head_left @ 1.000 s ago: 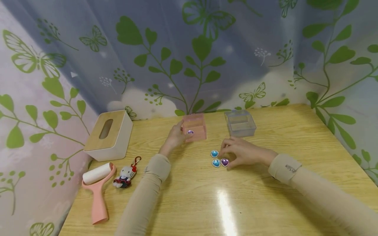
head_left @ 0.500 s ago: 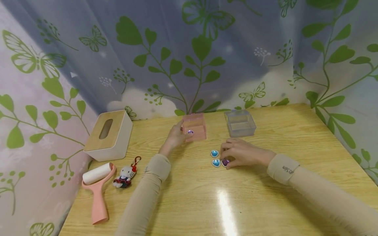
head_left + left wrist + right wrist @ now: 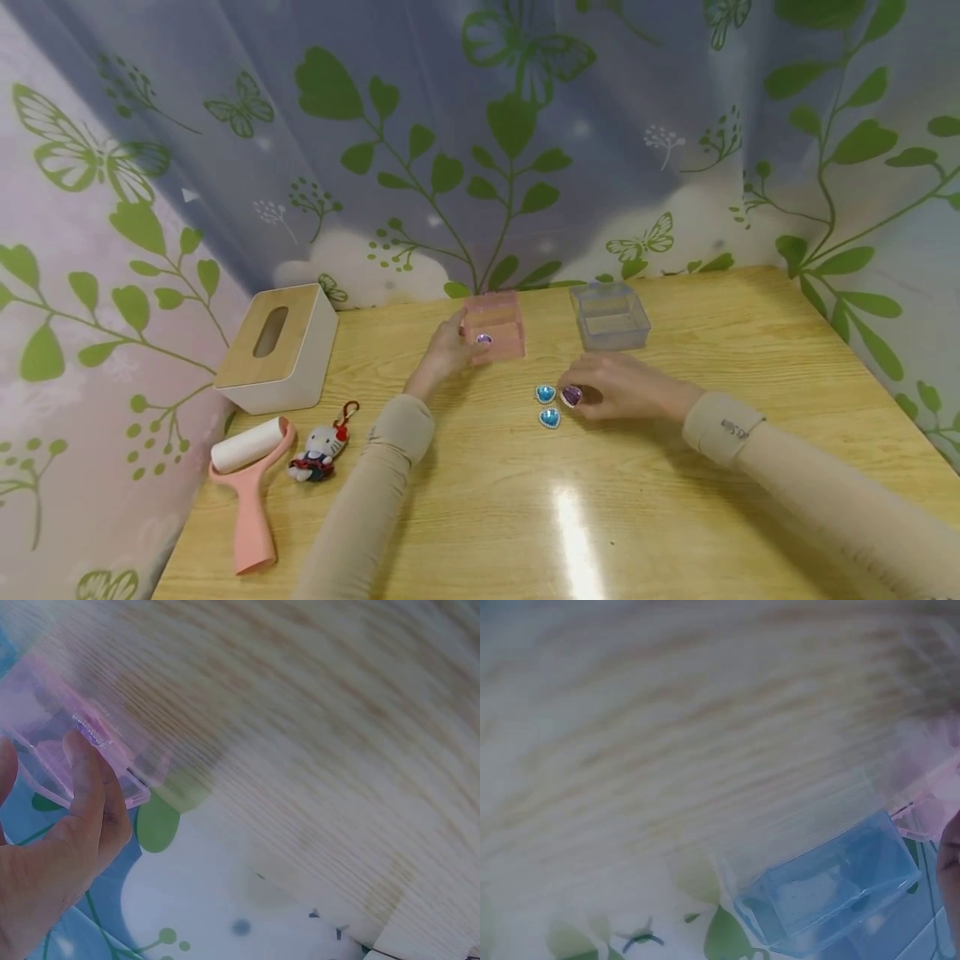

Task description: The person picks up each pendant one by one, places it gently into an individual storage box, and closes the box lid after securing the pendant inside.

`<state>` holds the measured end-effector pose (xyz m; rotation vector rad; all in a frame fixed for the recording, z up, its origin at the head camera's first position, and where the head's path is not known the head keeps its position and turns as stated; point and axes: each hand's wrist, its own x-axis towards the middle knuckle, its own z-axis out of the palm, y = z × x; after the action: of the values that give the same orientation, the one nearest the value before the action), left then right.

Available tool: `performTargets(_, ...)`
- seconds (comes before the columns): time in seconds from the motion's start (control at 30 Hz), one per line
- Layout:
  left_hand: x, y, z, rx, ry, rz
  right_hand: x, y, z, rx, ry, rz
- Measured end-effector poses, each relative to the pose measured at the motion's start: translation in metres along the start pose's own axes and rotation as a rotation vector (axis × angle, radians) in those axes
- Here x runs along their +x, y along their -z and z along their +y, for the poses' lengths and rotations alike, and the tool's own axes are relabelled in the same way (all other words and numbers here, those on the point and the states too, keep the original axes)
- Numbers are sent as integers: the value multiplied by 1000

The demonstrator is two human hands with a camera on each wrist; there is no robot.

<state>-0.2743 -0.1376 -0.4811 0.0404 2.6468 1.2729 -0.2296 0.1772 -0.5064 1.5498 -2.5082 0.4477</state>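
My right hand (image 3: 626, 387) pinches a purple heart-shaped gem (image 3: 572, 396) with a pearly rim between thumb and fingers. Two blue heart gems, the upper blue gem (image 3: 545, 393) and the lower blue gem (image 3: 550, 417), lie on the table just left of it. At the back, my left hand (image 3: 447, 350) holds the clear pink box (image 3: 512, 346) by its left side, fingers and thumb spread around it. A purple gem (image 3: 483, 340) shows inside that box, near the thumb. The left wrist view shows fingers (image 3: 88, 776) against the pink box wall.
A clear bluish box (image 3: 613, 333) stands behind the right hand. On the left are a tissue box (image 3: 300, 358) with a wooden lid, a pink-handled lint roller (image 3: 251, 517) and a cat-figure keychain (image 3: 318, 450). A patterned curtain (image 3: 420, 150) hangs along the table's back edge.
My right hand has closed on the purple gem and moved it from beside the lower blue gem up toward the upper one, tilting it. The left hand stays at the pink box.
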Motion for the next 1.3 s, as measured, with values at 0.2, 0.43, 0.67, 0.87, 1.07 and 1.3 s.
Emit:
performTargets(0.2,2,-2,-4,2,-8,-2,3,8,3,178,-115,91)
performTargets(0.43,3,-3,-6,11,-13,-3,12,19,5,381,-255,194)
performTargets(0.67,2,-3,-5,7,-10,0,29,29,12,472,-337,247)
performTargets(0.87,2,-1,-3,5,-31,8,52,36,20,502,-389,220)
performTargets(1.07,3,-1,-3,-7,-26,10,71,39,24,496,-410,179)
performTargets(1.3,3,-2,-4,2,-42,27,91,32,28,512,-481,143)
